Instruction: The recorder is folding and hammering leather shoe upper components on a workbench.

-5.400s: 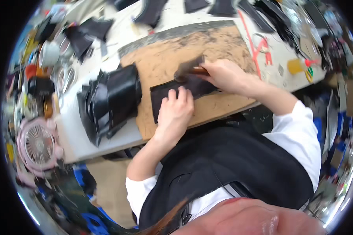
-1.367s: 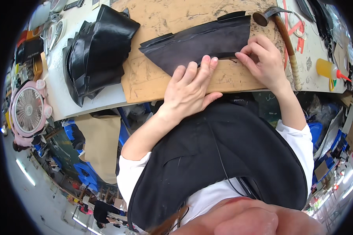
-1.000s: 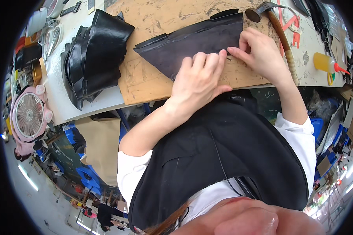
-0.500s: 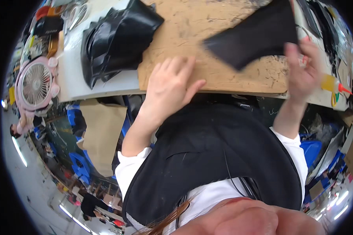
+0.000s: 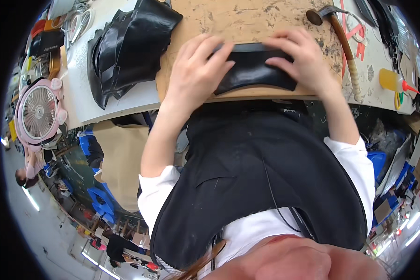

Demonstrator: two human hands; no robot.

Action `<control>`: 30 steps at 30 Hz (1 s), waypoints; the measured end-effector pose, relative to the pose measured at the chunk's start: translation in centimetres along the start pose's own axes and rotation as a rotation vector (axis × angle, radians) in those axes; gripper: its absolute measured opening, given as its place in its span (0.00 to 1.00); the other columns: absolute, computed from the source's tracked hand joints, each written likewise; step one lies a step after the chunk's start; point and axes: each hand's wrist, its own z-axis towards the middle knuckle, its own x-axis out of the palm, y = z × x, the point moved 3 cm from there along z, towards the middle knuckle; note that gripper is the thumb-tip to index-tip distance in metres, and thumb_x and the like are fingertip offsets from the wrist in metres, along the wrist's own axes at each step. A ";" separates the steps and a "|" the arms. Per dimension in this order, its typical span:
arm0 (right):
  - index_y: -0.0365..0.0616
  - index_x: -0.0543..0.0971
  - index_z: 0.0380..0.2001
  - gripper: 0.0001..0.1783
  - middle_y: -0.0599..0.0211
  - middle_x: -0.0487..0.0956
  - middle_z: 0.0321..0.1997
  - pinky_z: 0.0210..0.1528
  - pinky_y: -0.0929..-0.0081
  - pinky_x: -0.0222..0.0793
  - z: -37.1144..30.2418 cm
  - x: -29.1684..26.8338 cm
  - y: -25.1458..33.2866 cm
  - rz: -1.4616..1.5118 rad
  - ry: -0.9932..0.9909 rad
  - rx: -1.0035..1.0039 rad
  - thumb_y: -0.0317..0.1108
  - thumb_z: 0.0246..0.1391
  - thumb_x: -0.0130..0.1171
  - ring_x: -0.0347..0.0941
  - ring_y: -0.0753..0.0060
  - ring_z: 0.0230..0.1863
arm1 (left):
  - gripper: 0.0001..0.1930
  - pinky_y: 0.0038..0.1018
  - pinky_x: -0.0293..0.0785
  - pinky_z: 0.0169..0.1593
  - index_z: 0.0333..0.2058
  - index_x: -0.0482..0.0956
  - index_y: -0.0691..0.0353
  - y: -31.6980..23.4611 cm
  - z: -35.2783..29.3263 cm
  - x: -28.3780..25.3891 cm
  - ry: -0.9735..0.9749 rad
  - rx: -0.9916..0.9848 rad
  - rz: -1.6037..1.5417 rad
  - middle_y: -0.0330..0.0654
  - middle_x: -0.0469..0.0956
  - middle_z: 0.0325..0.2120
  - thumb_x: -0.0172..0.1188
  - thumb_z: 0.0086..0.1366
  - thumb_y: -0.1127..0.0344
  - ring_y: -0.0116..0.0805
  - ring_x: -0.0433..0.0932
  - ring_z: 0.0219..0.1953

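Left hand (image 5: 196, 70), half-curled, thumb apart: we are covering the left end of a glossy black piece (image 5: 254, 73). Right hand (image 5: 307, 58), likewise half-curled: we are laying its thumb across the right end; any firm grip we are not able to tell. Piece is lying along the near edge of a scuffed tan board (image 5: 259, 18). Pale table (image 5: 137, 98) is bearing black stack (image 5: 137, 44), left; hammer (image 5: 344, 42) and yellow bottle (image 5: 390, 80), right. Outward: pink fan (image 5: 38, 112), brown sheet (image 5: 123, 168); light tubes (image 5: 31, 199) are glowing.
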 end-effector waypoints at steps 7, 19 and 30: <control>0.45 0.78 0.33 0.09 0.67 0.78 0.35 0.43 0.67 0.70 0.4 0.7 -1.8 -0.088 0.008 -0.038 0.35 0.50 0.64 0.74 0.61 0.39 | 0.09 0.27 0.76 0.38 0.38 0.81 0.63 1.7 2.4 3.3 0.111 -0.051 -0.154 0.38 0.79 0.29 0.66 0.58 0.70 0.35 0.79 0.34; 0.52 0.80 0.25 0.06 0.76 0.77 0.27 0.39 0.72 0.64 0.1 -0.6 -0.3 -0.170 -0.175 -0.290 0.34 0.40 0.65 0.73 0.76 0.33 | 0.11 0.28 0.72 0.32 0.29 0.80 0.61 0.5 1.7 0.3 -0.021 0.333 0.023 0.39 0.75 0.29 0.68 0.43 0.71 0.35 0.74 0.28; 0.44 0.78 0.22 0.12 0.67 0.77 0.23 0.34 0.65 0.69 0.3 0.3 -0.3 0.234 0.264 0.393 0.40 0.50 0.65 0.75 0.61 0.29 | 0.09 0.35 0.67 0.41 0.23 0.77 0.61 -0.9 -0.3 2.8 0.083 -0.427 -0.240 0.40 0.70 0.30 0.70 0.51 0.69 0.42 0.69 0.36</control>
